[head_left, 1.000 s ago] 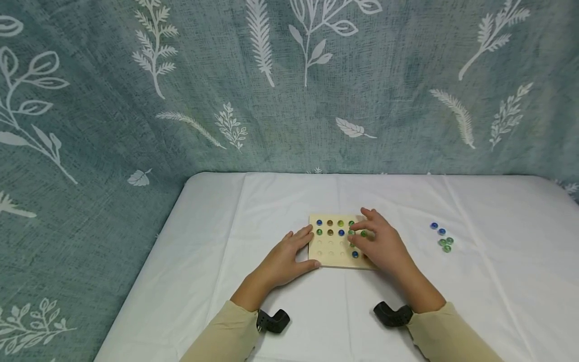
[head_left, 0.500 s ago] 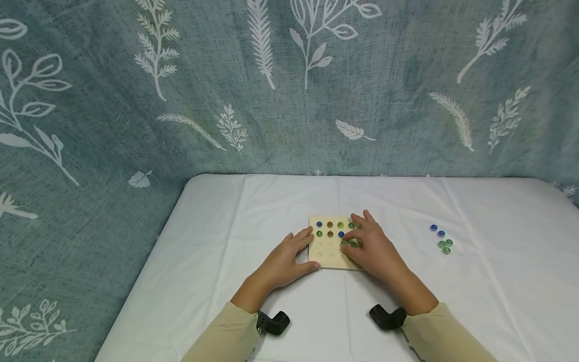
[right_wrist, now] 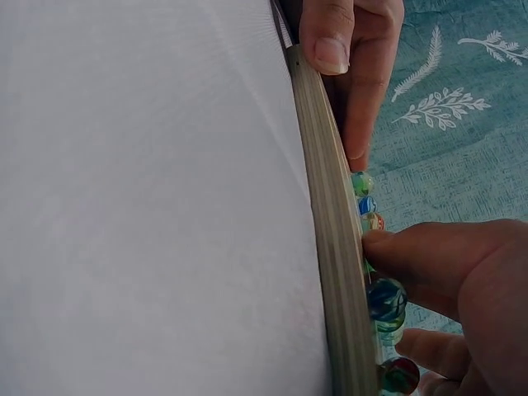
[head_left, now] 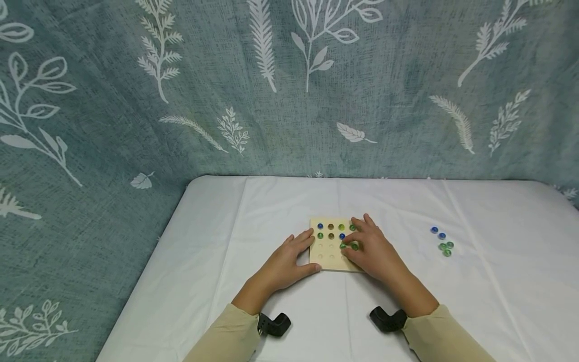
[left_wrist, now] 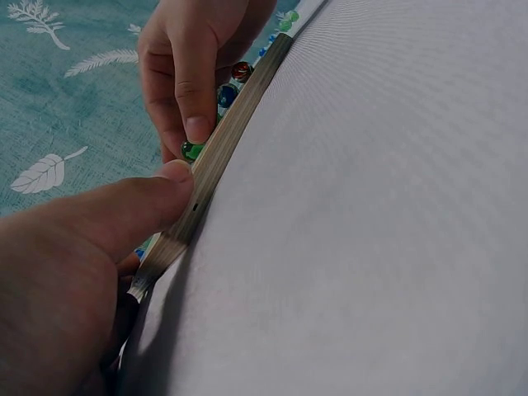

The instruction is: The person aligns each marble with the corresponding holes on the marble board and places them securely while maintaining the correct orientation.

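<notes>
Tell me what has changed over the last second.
The right hand has moved left and slightly nearer over the board. It now pinches a green marble at the third spot from the left in the third row from the far edge, bare a second ago. The left hand stays on the board's left side; the loose blue marbles and loose green marbles haven't moved.

Teal-green fabric backdrop (head_left: 289,136), white leafy prints (head_left: 351,132) scattered over it, creased white cloth (head_left: 344,301) spread before it
</notes>
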The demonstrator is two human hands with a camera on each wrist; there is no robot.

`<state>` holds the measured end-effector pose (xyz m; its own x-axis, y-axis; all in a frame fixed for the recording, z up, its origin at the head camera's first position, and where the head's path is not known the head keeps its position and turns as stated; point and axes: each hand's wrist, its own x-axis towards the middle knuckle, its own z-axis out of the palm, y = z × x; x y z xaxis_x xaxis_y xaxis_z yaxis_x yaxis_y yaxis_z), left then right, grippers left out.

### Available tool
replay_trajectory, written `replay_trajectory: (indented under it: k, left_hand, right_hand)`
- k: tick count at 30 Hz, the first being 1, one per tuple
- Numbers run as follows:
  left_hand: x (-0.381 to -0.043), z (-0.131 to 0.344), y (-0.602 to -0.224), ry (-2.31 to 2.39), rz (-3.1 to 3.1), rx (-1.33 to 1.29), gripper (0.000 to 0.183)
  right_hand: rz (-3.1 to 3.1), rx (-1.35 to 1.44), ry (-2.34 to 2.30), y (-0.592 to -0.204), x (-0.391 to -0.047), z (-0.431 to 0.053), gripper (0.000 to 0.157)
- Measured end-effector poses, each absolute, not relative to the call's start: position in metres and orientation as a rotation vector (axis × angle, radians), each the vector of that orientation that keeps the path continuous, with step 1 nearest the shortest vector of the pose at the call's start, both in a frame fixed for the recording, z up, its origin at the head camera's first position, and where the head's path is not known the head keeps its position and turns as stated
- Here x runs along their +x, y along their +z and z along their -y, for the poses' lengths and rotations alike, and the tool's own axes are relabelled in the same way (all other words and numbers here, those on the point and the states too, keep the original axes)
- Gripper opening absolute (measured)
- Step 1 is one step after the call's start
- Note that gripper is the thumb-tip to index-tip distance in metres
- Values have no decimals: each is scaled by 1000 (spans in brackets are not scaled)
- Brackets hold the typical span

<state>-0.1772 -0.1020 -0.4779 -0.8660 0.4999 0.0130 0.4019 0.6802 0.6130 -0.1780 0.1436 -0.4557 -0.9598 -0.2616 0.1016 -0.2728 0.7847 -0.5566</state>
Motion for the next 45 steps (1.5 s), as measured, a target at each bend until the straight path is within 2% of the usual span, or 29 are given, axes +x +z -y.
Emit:
replay_trajectory:
  k: [16,27,33,45]
  left_hand:
    - [-177,101,-479,937,-2734,727,78]
    - [-177,101,-479,955,-2731,749,78]
    - [-176,100,-479,953,-2732,737,79]
    - [-176,99,-479,959,-2727,724,78]
  right_hand:
    - [2943,384,1065,-447,-174,-161,22]
    - [2951,190,1114,-438,-167,-206,34]
    - [2911,71,1138,-438,-161,-241,45]
    - [2881,-189,1133,-438,-145,-309,56]
